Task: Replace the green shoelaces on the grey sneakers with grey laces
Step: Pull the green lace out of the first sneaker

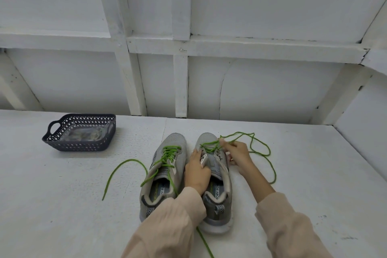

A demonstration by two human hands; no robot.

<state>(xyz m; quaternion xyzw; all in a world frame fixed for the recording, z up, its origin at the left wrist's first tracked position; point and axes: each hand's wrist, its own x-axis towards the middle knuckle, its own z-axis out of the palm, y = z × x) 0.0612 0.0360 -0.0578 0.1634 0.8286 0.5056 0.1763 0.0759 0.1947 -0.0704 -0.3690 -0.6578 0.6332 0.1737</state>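
Two sneakers: head view, the only one. Both are grey and sit side by side at my 12 o'clock on the white table, toes pointing away from me.
Left sneaker: its green lace is untied but threaded through every row, with one loose end curving off toward 9 o'clock.
Right sneaker: the right lace crosses only the rows nearest the toe. The rest lies in slack loops on the table at 2 o'clock.
Left hand: my fingers are curled round the tongue and eyelet flap of the right sneaker, bracing it.
Right hand: my fingertips pinch the right lace just beyond the toe-end rows.
Basket: dark lattice, at 10 o'clock, well apart from the shoes. It holds a clear packet of something greyish, too blurred to name, though I take it for the grey laces.
Stage, as I judge it: unthreading the right sneaker, nearly done; the left is not begun.
Handling: the lace looks like a light, limp, round cord, so pushing it would only buckle it and it has to be pulled. I would grip close to the eyelet, one crossing at a time.
Shoe: light, with a soft upper that would lift with each tug, so I would hold the flap down.
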